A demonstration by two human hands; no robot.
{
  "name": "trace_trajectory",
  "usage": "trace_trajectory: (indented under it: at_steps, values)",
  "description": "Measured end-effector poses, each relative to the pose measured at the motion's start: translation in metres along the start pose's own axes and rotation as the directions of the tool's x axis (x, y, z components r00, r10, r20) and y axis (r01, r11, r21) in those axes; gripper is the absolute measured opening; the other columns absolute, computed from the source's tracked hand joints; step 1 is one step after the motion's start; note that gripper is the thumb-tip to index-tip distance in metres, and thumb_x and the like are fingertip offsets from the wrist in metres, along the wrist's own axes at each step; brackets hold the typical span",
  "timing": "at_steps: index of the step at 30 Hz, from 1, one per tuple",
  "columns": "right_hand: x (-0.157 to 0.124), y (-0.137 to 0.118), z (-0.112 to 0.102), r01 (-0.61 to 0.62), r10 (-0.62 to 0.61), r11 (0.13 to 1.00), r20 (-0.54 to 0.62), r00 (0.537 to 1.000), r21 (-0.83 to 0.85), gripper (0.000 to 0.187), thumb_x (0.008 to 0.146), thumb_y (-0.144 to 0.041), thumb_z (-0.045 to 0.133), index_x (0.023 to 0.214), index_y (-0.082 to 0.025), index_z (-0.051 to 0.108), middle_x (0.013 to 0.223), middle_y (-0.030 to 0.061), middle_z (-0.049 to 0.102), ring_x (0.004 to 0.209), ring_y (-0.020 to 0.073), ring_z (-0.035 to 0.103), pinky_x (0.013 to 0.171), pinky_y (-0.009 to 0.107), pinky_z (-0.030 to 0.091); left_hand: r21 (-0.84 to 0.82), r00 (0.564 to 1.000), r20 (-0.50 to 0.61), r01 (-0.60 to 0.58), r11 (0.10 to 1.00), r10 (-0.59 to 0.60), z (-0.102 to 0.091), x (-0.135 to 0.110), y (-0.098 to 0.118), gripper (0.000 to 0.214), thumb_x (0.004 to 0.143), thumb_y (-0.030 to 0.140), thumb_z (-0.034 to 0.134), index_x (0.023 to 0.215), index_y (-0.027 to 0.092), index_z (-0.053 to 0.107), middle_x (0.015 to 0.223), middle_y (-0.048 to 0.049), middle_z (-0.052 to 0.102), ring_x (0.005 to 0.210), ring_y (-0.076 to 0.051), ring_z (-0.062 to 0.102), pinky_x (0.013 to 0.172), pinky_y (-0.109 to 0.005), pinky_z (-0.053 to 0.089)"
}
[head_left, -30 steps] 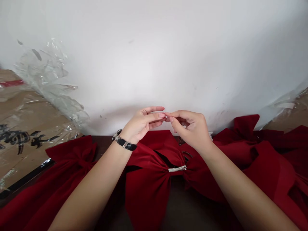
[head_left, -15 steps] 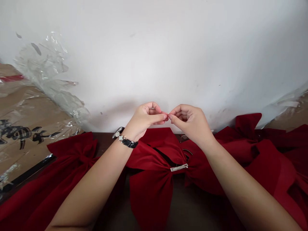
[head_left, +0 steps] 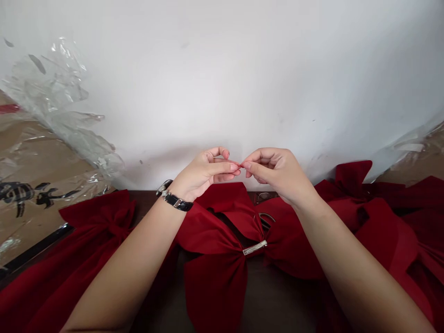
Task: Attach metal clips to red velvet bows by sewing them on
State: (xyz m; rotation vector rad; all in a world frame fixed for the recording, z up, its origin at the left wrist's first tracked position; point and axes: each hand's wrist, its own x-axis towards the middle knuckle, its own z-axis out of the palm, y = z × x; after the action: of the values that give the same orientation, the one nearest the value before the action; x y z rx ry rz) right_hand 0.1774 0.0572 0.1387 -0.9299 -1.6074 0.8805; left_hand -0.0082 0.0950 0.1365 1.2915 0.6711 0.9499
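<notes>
One slim metal clip (head_left: pixel 255 247) lies across the gathered middle of one soft red bow (head_left: pixel 215 236). Beyond the clip, the left hand (head_left: pixel 208 172) and right hand (head_left: pixel 275 171) meet in narrow pinches, anything between too tiny to tell. Left of it: another bow (head_left: pixel 113 222), one plastic-wrapped cardboard box (head_left: pixel 31 171). Right: overlapping red cloth (head_left: pixel 388 236), partly hidden by a forearm (head_left: pixel 350 259).

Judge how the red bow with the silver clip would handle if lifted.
The red bow would probably flop, since its folds spread loosely. It is likely light for its size, being thin cloth. Its silver clip, apparently metal, should stay stiff.
</notes>
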Motion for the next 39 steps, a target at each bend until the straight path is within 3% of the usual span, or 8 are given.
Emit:
trace_trajectory:
  at_steps: [11, 19, 28, 39]
  values:
    - [0.0, 0.004, 0.003, 0.008, -0.011, 0.998, -0.052, 0.999, -0.057, 0.009, 0.071, -0.02, 0.073, 0.071, -0.013, 0.067, 0.069, 0.0019, 0.066, 0.06, 0.0093, 0.058, 0.054, 0.02, 0.047, 0.014, 1.0, -0.014, -0.006, 1.0, 0.007, 0.005, -0.001, 0.002, 0.033, 0.07, 0.011, 0.077, 0.086, 0.018, 0.05, 0.073, 0.0009, 0.073, 0.074, -0.011, 0.071, 0.069, -0.019, 0.056]
    - [0.0, 0.008, 0.003, 0.038, -0.046, 0.996, -0.098, 0.994, -0.084, 0.008, 0.073, -0.021, 0.069, 0.072, -0.013, 0.067, 0.067, 0.0014, 0.064, 0.056, 0.0081, 0.053, 0.049, 0.019, 0.042, -0.016, 1.0, -0.023, 0.015, 1.0, -0.015, -0.005, 0.002, 0.0, 0.029, 0.07, 0.016, 0.079, 0.089, 0.017, 0.057, 0.081, -0.0008, 0.073, 0.077, -0.011, 0.072, 0.064, -0.016, 0.055]
    - [0.001, 0.01, 0.005, 0.051, -0.06, 0.995, -0.103, 0.993, -0.08, 0.006, 0.071, -0.019, 0.067, 0.071, -0.013, 0.065, 0.066, 0.0005, 0.062, 0.053, 0.0064, 0.049, 0.045, 0.018, 0.037, 0.227, 1.0, 0.014, -0.015, 0.974, 0.012, -0.004, 0.002, -0.001, 0.019, 0.072, 0.025, 0.079, 0.086, 0.014, 0.072, 0.079, -0.003, 0.072, 0.071, -0.011, 0.07, 0.061, -0.018, 0.058]
    - [0.001, 0.008, 0.005, 0.054, -0.063, 0.994, -0.088, 0.994, -0.092, 0.003, 0.072, -0.016, 0.063, 0.071, -0.013, 0.062, 0.064, 0.0006, 0.061, 0.053, 0.0065, 0.049, 0.044, 0.017, 0.036, 0.291, 0.998, 0.054, -0.052, 0.955, 0.037, 0.001, -0.002, 0.002, 0.021, 0.073, 0.028, 0.079, 0.086, 0.013, 0.073, 0.077, -0.0057, 0.074, 0.071, -0.012, 0.069, 0.06, -0.019, 0.058]
